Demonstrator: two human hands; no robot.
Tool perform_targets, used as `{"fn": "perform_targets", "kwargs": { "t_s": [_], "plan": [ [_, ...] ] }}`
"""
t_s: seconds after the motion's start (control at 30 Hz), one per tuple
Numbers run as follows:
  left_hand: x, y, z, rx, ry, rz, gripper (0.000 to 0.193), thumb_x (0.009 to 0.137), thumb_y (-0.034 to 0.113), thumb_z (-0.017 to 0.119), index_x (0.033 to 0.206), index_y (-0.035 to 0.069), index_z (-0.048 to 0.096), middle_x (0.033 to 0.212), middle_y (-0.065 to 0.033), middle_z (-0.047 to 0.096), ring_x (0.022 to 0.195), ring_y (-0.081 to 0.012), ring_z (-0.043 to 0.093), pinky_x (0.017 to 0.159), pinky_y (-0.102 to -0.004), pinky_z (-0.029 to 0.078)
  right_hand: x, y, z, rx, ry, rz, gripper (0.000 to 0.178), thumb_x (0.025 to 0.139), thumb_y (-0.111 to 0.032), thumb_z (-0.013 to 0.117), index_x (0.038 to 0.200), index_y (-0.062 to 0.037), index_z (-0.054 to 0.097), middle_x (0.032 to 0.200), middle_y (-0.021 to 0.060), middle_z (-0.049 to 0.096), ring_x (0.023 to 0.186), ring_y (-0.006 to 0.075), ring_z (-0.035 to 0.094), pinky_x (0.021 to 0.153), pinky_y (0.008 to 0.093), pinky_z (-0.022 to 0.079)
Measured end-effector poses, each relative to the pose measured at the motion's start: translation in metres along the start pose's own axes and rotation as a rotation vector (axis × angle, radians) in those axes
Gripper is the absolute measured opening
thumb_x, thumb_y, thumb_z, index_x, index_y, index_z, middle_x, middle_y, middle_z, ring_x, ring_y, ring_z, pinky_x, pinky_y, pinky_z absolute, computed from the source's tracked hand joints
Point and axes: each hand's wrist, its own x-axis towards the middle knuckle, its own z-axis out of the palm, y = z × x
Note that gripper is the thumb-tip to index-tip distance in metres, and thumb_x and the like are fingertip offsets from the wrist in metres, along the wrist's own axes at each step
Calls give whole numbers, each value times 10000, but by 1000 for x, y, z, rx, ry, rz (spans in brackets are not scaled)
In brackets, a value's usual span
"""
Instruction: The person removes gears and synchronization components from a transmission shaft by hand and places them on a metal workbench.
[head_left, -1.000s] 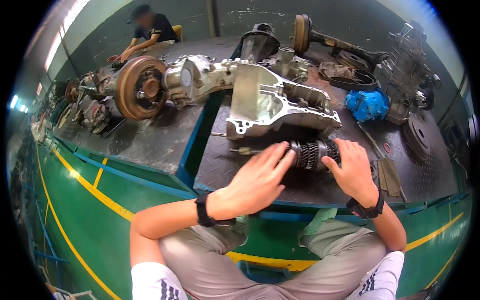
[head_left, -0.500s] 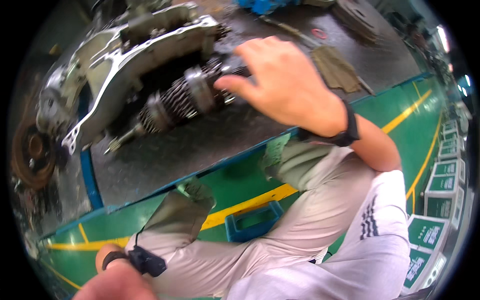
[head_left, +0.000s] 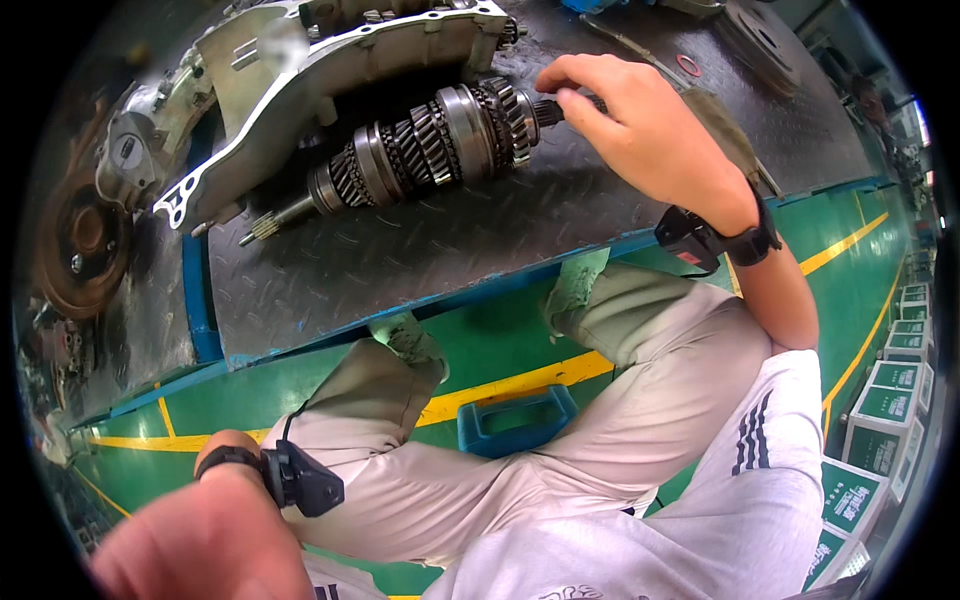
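Observation:
A transmission gear shaft (head_left: 430,145), stacked with helical gears and shiny synchronizer rings, lies slantwise on the dark tread-plate bench top (head_left: 400,240). Its thin splined end points to the near left. My right hand (head_left: 650,130) is at the opposite, thicker splined end, thumb and fingers curled around it; part of that end is hidden. Behind the shaft stands an open grey gearbox housing (head_left: 400,55). At the lower left my left hand (head_left: 200,540) hangs close to the camera above my lap, blurred, its fingers not distinguishable. It touches nothing I can see.
A rusty round disc part (head_left: 80,240) sits at the far left. Behind my right hand are a brown cloth (head_left: 725,130), a red ring (head_left: 688,65) and another disc (head_left: 755,45). A blue plastic stool (head_left: 515,420) is under me; boxes (head_left: 885,420) line the right.
My right hand, spread above the gear shaft before, has shifted right and its fingers have curled at the shaft's end. My left hand stays low at left. The view has shifted.

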Motion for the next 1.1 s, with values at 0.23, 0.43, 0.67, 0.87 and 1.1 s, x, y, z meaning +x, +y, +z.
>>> {"fn": "perform_targets", "kwargs": {
  "t_s": [0.23,0.43,0.67,0.87,1.1],
  "plan": [
    [6,-33,92,-85,-328,-431,599,888,-23,678,1475,-15,556,1513,-235,549,1410,-435,537,1201,-460,420,-6,10,-15,-186,-130,-228,466,979,-182,688,1414,-37,609,1259,204,703,1195,406,639,1044,489,504],
    [-53,-64,91,195,-667,-577,773,949,177,766,1605,-30,414,1594,-283,484,1443,-461,497,1204,-510,422,-2,-11,-11,-91,-259,-104,683,977,-344,778,1533,-39,527,1342,224,676,1259,419,616,1110,484,477],
    [-60,-78,67,354,-717,-648,448,869,163,816,1251,-14,660,1229,-223,698,1179,-419,660,1025,-506,528,-7,-21,7,45,-145,-63,665,885,-71,809,1505,-2,581,1398,242,657,1310,416,613,1154,436,456],
    [-84,-92,87,359,-550,-554,282,903,247,801,1112,70,731,1092,-142,712,1093,-367,673,1008,-483,490,-15,-3,12,73,-187,-21,729,878,61,740,1570,-6,521,1484,217,612,1375,364,582,1195,410,413],
    [-73,-89,85,297,-676,-635,241,898,254,820,1022,54,768,1018,-148,741,1063,-364,702,965,-478,491,-10,-2,10,92,-218,-61,786,848,118,732,1589,-9,502,1511,213,590,1392,362,576,1196,403,414]
  ]
}}
